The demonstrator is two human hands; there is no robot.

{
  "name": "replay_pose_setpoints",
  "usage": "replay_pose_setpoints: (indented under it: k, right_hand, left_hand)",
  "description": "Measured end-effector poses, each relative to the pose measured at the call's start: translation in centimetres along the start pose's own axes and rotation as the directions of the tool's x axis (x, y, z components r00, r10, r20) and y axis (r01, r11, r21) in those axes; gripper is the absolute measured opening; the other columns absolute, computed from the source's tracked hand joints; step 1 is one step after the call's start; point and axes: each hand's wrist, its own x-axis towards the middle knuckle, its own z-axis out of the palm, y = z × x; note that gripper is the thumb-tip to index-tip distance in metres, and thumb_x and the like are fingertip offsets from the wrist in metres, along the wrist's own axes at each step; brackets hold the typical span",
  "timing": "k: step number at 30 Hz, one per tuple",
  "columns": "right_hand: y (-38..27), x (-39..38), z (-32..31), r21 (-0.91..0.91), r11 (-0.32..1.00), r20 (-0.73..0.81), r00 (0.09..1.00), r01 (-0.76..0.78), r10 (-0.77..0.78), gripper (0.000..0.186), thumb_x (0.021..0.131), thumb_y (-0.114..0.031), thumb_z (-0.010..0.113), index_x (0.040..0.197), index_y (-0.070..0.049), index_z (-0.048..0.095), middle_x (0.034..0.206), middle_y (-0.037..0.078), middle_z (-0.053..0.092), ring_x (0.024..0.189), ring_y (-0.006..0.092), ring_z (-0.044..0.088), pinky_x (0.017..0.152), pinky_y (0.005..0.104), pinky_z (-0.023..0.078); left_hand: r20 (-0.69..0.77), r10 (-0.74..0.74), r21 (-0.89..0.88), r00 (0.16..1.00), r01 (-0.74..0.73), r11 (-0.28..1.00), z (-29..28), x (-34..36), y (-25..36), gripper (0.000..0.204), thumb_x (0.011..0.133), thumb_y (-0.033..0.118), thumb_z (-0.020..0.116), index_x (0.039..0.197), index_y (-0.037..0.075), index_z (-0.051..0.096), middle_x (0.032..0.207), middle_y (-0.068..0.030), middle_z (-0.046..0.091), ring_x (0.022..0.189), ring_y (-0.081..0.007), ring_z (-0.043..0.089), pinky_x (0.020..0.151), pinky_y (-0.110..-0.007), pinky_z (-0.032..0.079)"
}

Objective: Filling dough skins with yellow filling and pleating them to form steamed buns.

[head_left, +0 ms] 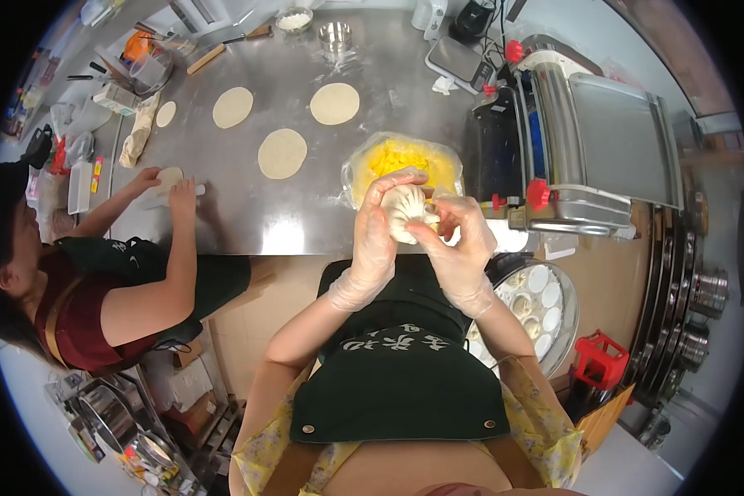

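My left hand (374, 236), in a clear plastic glove, cradles a pleated white dough bun (403, 207) with its fingers curled round one side. My right hand (463, 244), also gloved, is closed on the bun's other side, thumb and fingers at the gathered pleats. Just beyond them, a plastic-lined bowl of yellow filling (393, 155) sits on the steel table (223, 223). Flat dough rounds (282, 153) lie farther back on the table. Below my right forearm, a round tray (562, 322) holds several buns on white paper discs.
A co-worker (116, 289) at the left works a dough round with a small rolling pin. A steel dough machine (583, 149) stands at right, a scale (459, 62) behind it. A red plastic stool (599, 360) is low at right. Bowls and tools (149, 70) crowd the back left.
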Motion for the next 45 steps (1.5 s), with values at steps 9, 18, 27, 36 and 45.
replay_pose_setpoints:
  k: [9,18,27,36,45]
  right_hand:
    - [-1.4,-6.0,5.3,-0.193,0.911,0.308,0.904,0.364,-0.296,0.034,0.075,-0.005,0.078,0.105,-0.006,0.062,0.090,0.010,0.063,0.069,0.0271,0.063,0.055,0.0350,0.049]
    - [2.1,-14.7,15.3,-0.256,0.964,0.471,0.880,0.074,0.058,0.077,0.066,-0.027,0.085,0.133,-0.006,0.052,0.126,0.016,0.056,0.113,0.0366,0.057,0.094,0.0413,0.048]
    - [13.8,-12.9,23.3,0.021,0.975,0.469,0.863,-0.222,0.187,0.100,0.080,-0.027,0.077,0.153,-0.002,0.013,0.150,0.021,0.038,0.137,0.0375,0.039,0.113,0.0443,0.032]
    - [10.9,-13.7,26.2,0.477,0.709,0.269,0.854,-0.520,0.445,0.099,0.092,-0.071,0.037,0.154,0.000,0.010,0.156,0.024,0.024,0.147,0.0348,0.021,0.119,0.0445,0.015]
    - [11.2,-12.5,25.9,0.466,0.667,0.266,0.811,-0.581,0.520,0.110,0.085,-0.082,0.031,0.154,0.002,0.009,0.156,0.021,0.028,0.147,0.0327,0.020,0.118,0.0453,0.015]
  left_hand:
    - [0.174,-0.376,-0.047,0.910,0.389,0.920,-10.3,-5.2,2.0,0.086,0.084,0.077,0.045,0.123,0.001,0.052,0.120,-0.0151,0.059,0.109,-0.0219,0.060,0.095,-0.037,0.049]
    - [0.059,-0.789,-0.600,0.612,0.653,0.462,-20.5,-12.9,-3.5,0.091,0.092,0.075,0.017,0.147,0.005,0.035,0.145,-0.0130,0.044,0.136,-0.0264,0.042,0.113,-0.043,0.036]
    - [-0.267,-0.313,0.128,0.911,0.356,0.926,-23.0,-7.0,-5.5,0.105,0.086,0.081,0.026,0.155,0.004,0.009,0.160,-0.0155,0.016,0.147,-0.0300,0.018,0.119,-0.044,0.019]
    - [-0.379,-0.079,0.223,0.922,0.174,0.959,-23.3,-8.4,-8.6,0.105,0.085,0.083,0.024,0.156,0.007,0.008,0.160,-0.0179,0.017,0.149,-0.0305,0.014,0.120,-0.045,0.013]
    - [-0.384,-0.117,0.207,0.916,0.210,0.956,-22.4,-7.9,-8.6,0.106,0.083,0.086,0.025,0.156,0.010,0.013,0.159,-0.0204,0.021,0.147,-0.0334,0.019,0.119,-0.045,0.014]
